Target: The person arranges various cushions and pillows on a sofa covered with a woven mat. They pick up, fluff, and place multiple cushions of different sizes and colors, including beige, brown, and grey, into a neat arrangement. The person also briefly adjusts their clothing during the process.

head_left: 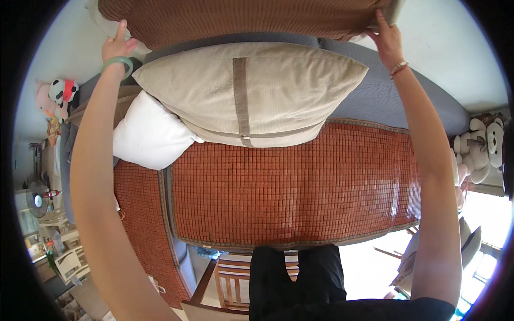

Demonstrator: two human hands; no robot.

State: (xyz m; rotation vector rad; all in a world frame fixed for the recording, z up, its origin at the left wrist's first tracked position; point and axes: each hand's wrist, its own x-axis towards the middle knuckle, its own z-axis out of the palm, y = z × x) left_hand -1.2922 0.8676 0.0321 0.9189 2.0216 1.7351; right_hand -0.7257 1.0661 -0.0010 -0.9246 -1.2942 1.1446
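Hands (119,47) gripping brown cushion (241,18)

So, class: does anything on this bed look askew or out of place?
Yes. The beige pillow lies at an angle, overlapping the white pillow, which pokes out beneath it, also tilted. Both hands, left and right, hold a brown mat-covered cushion lifted above them. The bamboo mat lies flat.

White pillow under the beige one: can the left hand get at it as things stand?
Probably not right away. The left hand is gripping a corner of the brown mat, as is the right hand. The white pillow lies exposed just below the left forearm, only partly under the beige pillow.
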